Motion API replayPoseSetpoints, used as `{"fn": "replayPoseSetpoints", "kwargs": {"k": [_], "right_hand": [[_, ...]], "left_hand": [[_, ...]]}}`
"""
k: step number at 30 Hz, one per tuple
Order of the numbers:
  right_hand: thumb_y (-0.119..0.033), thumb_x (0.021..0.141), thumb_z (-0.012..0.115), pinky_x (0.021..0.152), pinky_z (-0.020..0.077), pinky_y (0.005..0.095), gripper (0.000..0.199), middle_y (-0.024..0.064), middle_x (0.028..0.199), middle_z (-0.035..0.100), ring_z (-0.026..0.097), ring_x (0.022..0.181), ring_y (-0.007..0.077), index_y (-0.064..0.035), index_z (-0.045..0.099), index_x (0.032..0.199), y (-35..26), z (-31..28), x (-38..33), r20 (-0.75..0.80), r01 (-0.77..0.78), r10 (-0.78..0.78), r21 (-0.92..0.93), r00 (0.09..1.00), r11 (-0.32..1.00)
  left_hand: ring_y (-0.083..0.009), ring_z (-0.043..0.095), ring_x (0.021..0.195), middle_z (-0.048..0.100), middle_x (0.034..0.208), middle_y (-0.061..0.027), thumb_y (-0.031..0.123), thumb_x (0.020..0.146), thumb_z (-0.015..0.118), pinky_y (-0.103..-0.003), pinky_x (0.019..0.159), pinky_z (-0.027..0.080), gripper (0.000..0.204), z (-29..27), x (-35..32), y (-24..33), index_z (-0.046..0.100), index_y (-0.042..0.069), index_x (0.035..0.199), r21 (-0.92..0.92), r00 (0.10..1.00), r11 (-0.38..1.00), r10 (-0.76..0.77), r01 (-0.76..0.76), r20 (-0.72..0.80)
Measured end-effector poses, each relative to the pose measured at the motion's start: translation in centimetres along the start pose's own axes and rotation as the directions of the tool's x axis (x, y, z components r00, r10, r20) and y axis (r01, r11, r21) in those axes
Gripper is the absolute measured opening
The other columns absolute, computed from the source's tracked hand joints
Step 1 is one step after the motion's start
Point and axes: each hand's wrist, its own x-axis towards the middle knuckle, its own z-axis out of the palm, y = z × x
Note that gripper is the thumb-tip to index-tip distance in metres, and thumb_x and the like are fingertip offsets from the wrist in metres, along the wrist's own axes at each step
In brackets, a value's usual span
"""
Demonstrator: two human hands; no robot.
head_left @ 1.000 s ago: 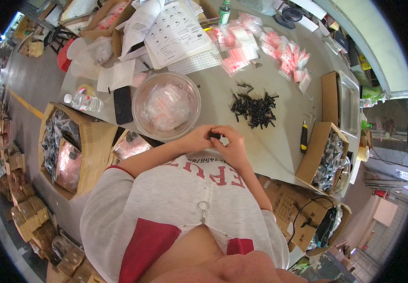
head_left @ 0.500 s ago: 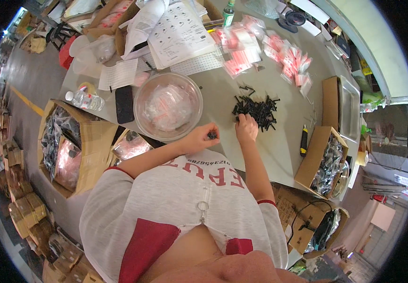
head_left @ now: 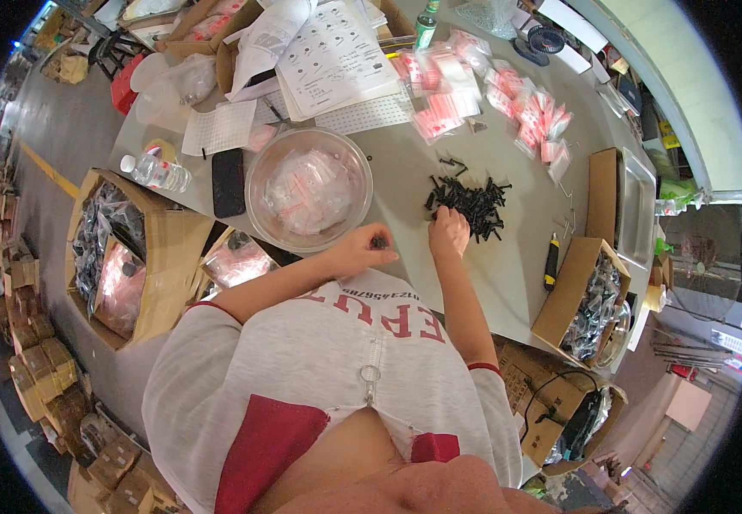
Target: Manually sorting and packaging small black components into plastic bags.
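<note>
A loose pile of black screws [head_left: 474, 204] lies on the grey table, with a few strays at its far left side. My right hand [head_left: 449, 233] is at the near left edge of this pile, its fingers pinched together at the screws; what exactly sits between the fingertips is hard to make out. Close to my body, my left hand [head_left: 366, 250] is curled around a small bunch of black screws, partly visible in the palm. Just beyond my left forearm stands a round clear bowl [head_left: 255, 206] with small clear plastic bags [head_left: 307, 193] in it.
Packed pink-and-white bags [head_left: 529, 111] lie at the far right, papers [head_left: 337, 64] at the back. Left of the bowl are a black phone [head_left: 228, 184] and a water bottle [head_left: 161, 174]. A yellow-black utility knife [head_left: 552, 261] lies beside an open cardboard box [head_left: 564, 287] at right.
The whole view has shifted slightly. My left fingers have loosened a little around the screws, while my right hand stays at the edge of the pile.
</note>
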Motion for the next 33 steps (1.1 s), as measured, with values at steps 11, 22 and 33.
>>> {"fn": "replayPoseSetpoints", "kwargs": {"k": [11, 22, 33], "right_hand": [[-0.008, 0.081, 0.057, 0.069, 0.0532, 0.037, 0.028, 0.0154, 0.079, 0.066, 0.066, 0.083, 0.0285, -0.0086, 0.046, 0.107, -2.8, -4.3, 0.2, 0.334, -0.088, 0.131, -0.142, 0.934, 0.986], [-0.003, 0.075, 0.066, 0.063, 0.0488, 0.0266, 0.034, 0.0082, 0.077, 0.066, 0.06, 0.067, 0.0127, -0.0036, 0.062, 0.109, -3.6, -7.8, -3.4, 0.323, -0.319, 0.064, 0.849, 0.944, 0.42], [0.007, 0.079, 0.064, 0.066, 0.0465, 0.0202, 0.025, 0.0014, 0.087, 0.063, 0.056, 0.074, 0.0062, 0.002, 0.064, 0.104, -5.3, -11.7, -4.5, 0.133, -0.131, 0.134, 0.991, 0.982, -0.017]], "left_hand": [[-0.0117, 0.054, 0.081, 0.057, 0.086, -0.0041, 0.016, 0.078, 0.072, -0.025, 0.074, 0.043, 0.03, -0.2, 0.3, -0.4, 0.053, 0.002, 0.096, -0.087, 0.989, 0.991, -0.087, 0.098, 0.123], [-0.0098, 0.054, 0.078, 0.054, 0.085, -0.0011, 0.012, 0.08, 0.068, -0.024, 0.074, 0.044, 0.021, -0.3, 0.5, -0.1, 0.054, 0.003, 0.095, -0.419, 0.986, 0.893, -0.152, 0.167, 0.07], [-0.0051, 0.049, 0.08, 0.052, 0.087, 0.0022, 0.009, 0.076, 0.072, -0.022, 0.073, 0.042, 0.032, -0.3, 0.9, 0.8, 0.055, 0.004, 0.102, -0.218, 0.989, 0.968, 0.141, -0.127, 0.051]]}}
